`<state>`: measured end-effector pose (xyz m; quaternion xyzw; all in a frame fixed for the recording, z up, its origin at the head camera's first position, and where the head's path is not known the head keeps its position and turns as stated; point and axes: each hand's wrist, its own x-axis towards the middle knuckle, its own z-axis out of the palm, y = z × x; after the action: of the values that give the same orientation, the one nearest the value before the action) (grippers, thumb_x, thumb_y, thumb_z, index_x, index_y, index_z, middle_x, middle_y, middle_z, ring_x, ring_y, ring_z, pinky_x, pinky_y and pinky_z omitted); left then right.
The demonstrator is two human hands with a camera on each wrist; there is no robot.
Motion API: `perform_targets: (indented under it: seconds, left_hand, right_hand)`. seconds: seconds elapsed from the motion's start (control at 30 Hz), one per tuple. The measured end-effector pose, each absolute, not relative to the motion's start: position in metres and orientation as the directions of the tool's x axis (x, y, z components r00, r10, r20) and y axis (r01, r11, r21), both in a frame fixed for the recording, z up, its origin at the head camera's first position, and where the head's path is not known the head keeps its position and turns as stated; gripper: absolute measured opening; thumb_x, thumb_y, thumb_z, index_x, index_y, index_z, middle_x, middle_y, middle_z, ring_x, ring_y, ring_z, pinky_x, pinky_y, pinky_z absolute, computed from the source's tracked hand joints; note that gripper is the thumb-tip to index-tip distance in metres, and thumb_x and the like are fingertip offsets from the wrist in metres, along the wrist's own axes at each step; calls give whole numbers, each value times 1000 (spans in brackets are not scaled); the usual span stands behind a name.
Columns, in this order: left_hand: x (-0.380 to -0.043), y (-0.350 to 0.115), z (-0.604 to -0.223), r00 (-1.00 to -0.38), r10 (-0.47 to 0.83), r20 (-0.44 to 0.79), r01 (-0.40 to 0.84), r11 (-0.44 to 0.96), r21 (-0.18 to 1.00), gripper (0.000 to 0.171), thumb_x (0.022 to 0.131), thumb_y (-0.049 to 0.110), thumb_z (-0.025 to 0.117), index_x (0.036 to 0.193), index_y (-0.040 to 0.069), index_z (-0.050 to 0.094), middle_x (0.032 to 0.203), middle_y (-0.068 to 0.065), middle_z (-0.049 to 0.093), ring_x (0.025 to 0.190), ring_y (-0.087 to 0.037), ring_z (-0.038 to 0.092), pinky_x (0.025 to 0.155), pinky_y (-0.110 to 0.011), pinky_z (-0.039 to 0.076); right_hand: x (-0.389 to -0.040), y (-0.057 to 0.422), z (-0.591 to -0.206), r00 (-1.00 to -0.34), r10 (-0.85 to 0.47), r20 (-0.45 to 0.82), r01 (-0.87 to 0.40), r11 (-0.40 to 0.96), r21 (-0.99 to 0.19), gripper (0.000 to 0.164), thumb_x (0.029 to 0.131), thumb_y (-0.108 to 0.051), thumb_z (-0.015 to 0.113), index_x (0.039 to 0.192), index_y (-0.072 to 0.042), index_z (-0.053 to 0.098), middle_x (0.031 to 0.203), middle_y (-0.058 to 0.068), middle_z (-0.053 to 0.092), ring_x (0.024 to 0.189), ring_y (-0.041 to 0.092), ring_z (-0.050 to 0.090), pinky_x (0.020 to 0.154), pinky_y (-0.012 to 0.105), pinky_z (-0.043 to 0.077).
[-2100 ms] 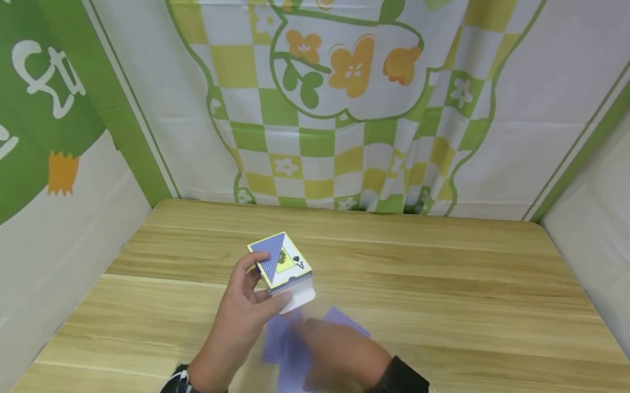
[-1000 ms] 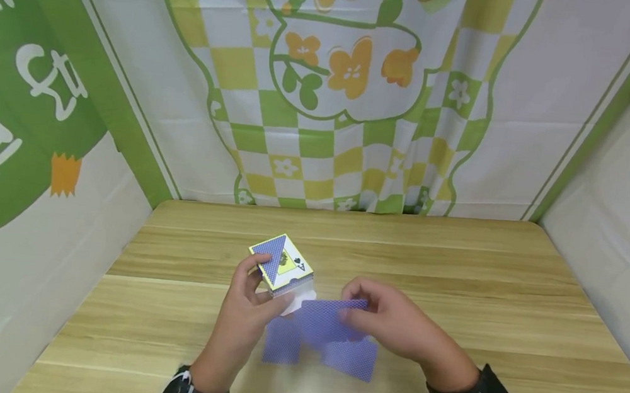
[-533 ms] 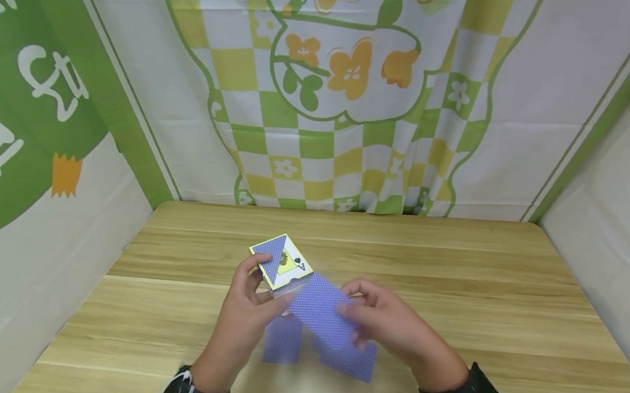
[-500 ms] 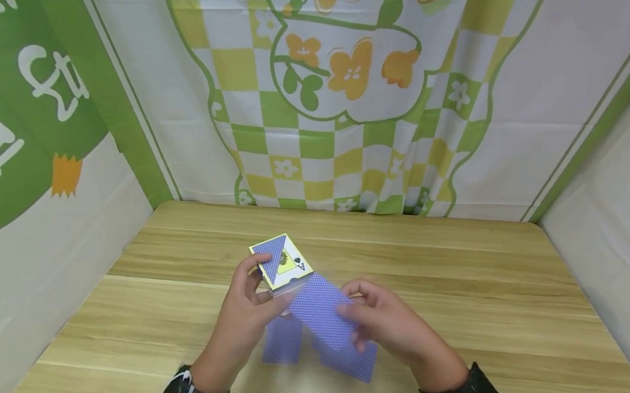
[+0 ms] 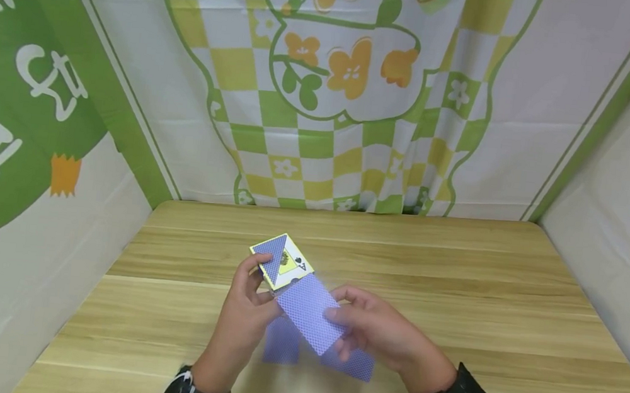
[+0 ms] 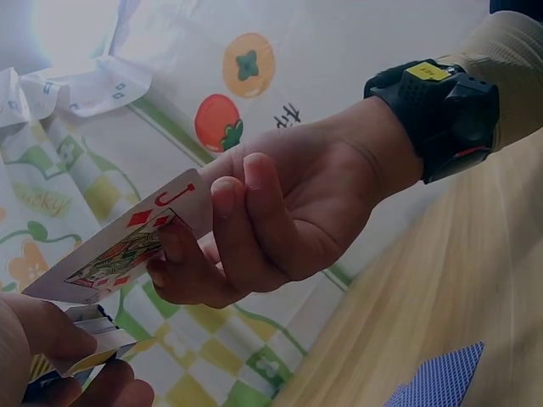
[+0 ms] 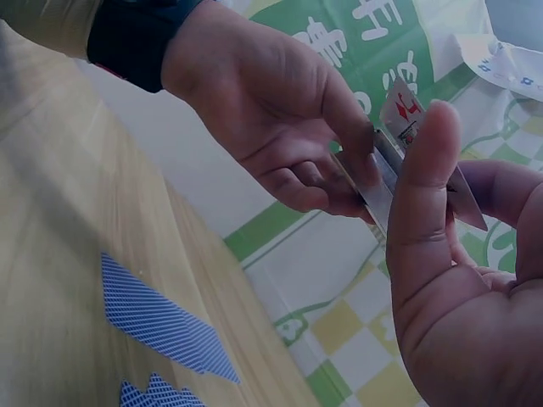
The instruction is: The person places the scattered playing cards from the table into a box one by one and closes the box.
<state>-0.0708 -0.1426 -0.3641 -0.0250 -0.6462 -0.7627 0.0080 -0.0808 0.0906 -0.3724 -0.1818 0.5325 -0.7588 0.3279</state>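
My left hand [image 5: 241,309] holds a playing-card box [image 5: 292,270], blue-patterned with an ace printed on its face, its flap end toward me. With thumb and fingers, my right hand [image 5: 384,330] pinches a blue-backed playing card [image 5: 306,313]. The card's upper end meets the box's mouth; whether its edge is inside, I cannot tell. In the left wrist view the face of the held card [image 6: 127,246] shows a red J and diamonds. Below the hands, more blue-backed cards [image 5: 282,342] lie on the table, one [image 5: 356,365] partly under the right hand.
A light wood table [image 5: 482,288] spans the space under the hands. At its back hangs a checked, flower-printed cloth [image 5: 321,127], with printed cloth panels at the left [image 5: 17,98] and right [image 5: 621,207]. Both wrists wear black straps.
From over the table cards, my right hand has lifted a card, turned it from crosswise to slanted and brought it against the box's mouth. The left hand has barely moved.
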Motion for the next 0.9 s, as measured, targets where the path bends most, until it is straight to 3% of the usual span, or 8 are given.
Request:
perform_targets:
  seconds: [0.37, 0.5, 0.7, 0.8, 0.9]
  left_hand:
    - [-70, -143, -368, -998, 24, 54, 49, -163, 985, 76, 79, -18, 62, 144, 11, 33, 139, -22, 45, 95, -27, 69, 78, -31, 59]
    - [-69, -143, -368, -998, 28, 58, 53, -158, 986, 77, 79, -18, 63, 144, 11, 33, 138, -21, 45, 95, -27, 68, 77, -30, 60]
    - [-69, -143, -367, -998, 36, 56, 51, -147, 988, 78, 80, -18, 64, 145, 12, 32, 140, -22, 43, 98, -29, 66, 78, -30, 60]
    - [-69, -142, -367, -998, 31, 52, 47, -151, 987, 77, 80, -18, 63, 144, 12, 32, 140, -22, 43, 98, -28, 67, 77, -30, 60]
    - [-69, -142, -367, -998, 33, 45, 39, -163, 986, 77, 79, -18, 62, 144, 12, 33, 140, -22, 43, 98, -28, 67, 76, -29, 59]
  right_hand:
    - [-79, 83, -374, -717, -696, -41, 310, -266, -913, 21, 102, -10, 53, 121, -2, 49, 91, 4, 67, 67, 8, 67, 61, 23, 59]
    - [-79, 78, -372, -733, -676, -77, 337, -262, -904, 35, 98, -6, 59, 129, 1, 44, 96, 6, 70, 76, 12, 71, 70, 26, 61]
    - [-80, 75, -369, -753, -650, -100, 337, -252, -907, 65, 89, -1, 67, 145, 2, 35, 125, 15, 65, 99, 20, 69, 85, 30, 60]
    - [-81, 75, -369, -765, -641, -71, 309, -268, -913, 66, 90, -1, 68, 147, 1, 35, 128, 17, 63, 102, 22, 69, 89, 33, 59]
    - [-82, 74, -368, -792, -609, -49, 269, -276, -923, 61, 91, -2, 68, 144, -1, 38, 119, 14, 66, 97, 20, 70, 91, 37, 59]
